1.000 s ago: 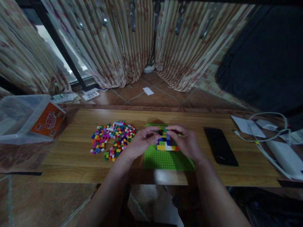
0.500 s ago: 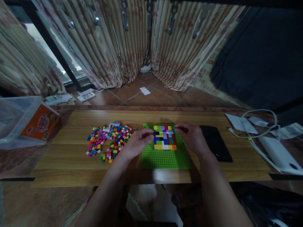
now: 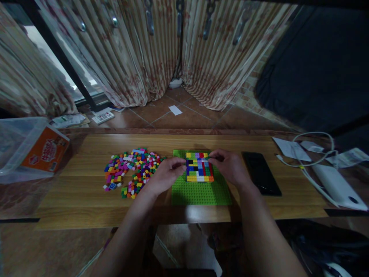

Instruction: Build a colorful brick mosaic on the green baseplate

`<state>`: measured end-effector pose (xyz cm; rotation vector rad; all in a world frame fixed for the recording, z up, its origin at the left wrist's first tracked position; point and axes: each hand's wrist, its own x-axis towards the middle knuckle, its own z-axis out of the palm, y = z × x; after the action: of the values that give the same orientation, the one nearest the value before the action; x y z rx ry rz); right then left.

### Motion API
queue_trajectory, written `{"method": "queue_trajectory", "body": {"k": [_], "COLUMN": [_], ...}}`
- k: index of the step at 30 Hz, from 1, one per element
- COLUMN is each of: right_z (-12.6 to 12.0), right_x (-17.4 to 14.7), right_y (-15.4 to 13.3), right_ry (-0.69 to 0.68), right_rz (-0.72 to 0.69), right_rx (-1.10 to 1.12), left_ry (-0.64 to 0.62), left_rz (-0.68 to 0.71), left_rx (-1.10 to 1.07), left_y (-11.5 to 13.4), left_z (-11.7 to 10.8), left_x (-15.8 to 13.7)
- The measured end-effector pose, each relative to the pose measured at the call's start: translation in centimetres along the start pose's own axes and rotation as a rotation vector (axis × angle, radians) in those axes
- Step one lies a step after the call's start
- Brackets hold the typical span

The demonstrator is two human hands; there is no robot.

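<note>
A square build of multicoloured toy bricks (image 3: 200,178) sits on the green studded baseplate (image 3: 201,197). My right hand (image 3: 230,165) reaches in at the build's upper right corner, thumb and fingers pinched on a small green toy brick (image 3: 206,158), which is partly hidden. At the left edge of the build is my left hand (image 3: 167,174), its fingers and thumb curled close together. Whether a piece is between those fingertips cannot be made out. Left of that hand lies a spread pile of loose toy bricks (image 3: 119,166).
A black tablet-like slab (image 3: 261,173) lies right of the baseplate on the wooden table (image 3: 72,192). Farther right are a white cable (image 3: 314,186), papers (image 3: 291,149) and a white device (image 3: 340,187). A clear plastic bin (image 3: 20,154) with an orange label stands at left.
My right hand has shifted slightly left with the green brick, over the build's upper right corner. My left hand stays by the left edge. The whole view has drifted a little.
</note>
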<state>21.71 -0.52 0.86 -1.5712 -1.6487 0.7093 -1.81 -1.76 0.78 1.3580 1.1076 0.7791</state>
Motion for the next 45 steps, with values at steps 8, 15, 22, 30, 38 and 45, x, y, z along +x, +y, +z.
{"method": "queue_trajectory", "body": {"k": [8, 15, 22, 30, 38, 45], "right_z": [-0.2, -0.3, 0.9, 1.7, 1.7, 1.6], "right_x": [0.2, 0.4, 1.0, 1.1, 1.0, 0.8], "right_y": [0.6, 1.0, 1.0, 1.2, 0.9, 0.5], "right_ry": [0.023, 0.05, 0.069, -0.002, 0.003, -0.021], "right_rz": [0.043, 0.072, 0.099, 0.222, 0.277, 0.308], "right_rx": [0.036, 0.092, -0.014, 0.232, 0.284, 0.299], "left_ry": [-0.014, -0.018, -0.005, -0.004, -0.007, -0.005], "left_rz": [0.001, -0.003, -0.013, 0.035, 0.002, 0.016], "left_rx": [0.038, 0.016, 0.056, 0.08, 0.09, 0.08], "left_y": [0.3, 0.1, 0.0, -0.5, -0.3, -0.2], "left_z": [-0.1, -0.1, 0.0, -0.1, 0.0, 0.0], "left_x": [-0.2, -0.1, -0.1, 0.0, -0.1, -0.2]}}
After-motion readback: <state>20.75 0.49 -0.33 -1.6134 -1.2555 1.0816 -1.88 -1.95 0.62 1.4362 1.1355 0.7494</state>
